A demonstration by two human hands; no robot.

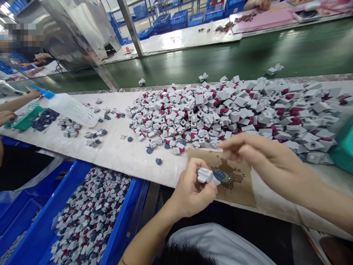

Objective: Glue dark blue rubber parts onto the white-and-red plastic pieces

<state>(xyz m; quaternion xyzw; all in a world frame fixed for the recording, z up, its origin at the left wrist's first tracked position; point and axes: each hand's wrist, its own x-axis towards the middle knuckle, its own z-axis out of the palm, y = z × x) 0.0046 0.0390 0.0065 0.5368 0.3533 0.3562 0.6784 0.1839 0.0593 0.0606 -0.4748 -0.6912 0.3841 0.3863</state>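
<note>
My left hand (pixel 190 193) is closed around a small light-grey plastic piece (pixel 204 175) of blocky, stepped shape. Just beyond its fingertips shows a dark blue piece (pixel 219 174); whether it joins the grey one I cannot tell. Below lies a brown cardboard sheet (pixel 242 191) with a dark wet stain and tiny drops. My right hand (pixel 264 162) hovers over the sheet's right side, its fingers stretched out and apart, holding nothing that I can see. Behind both hands rises a big heap of grey pieces (pixel 234 114) with maroon parts.
A white bottle (pixel 74 108) with a blue nozzle stands tilted at left, near a green tray (pixel 26 116) and a co-worker's hands. Loose dark blue pieces (pixel 158 161) dot the table. A blue bin (pixel 73 176) of pieces sits below. A green conveyor belt (pixel 171 70) runs behind.
</note>
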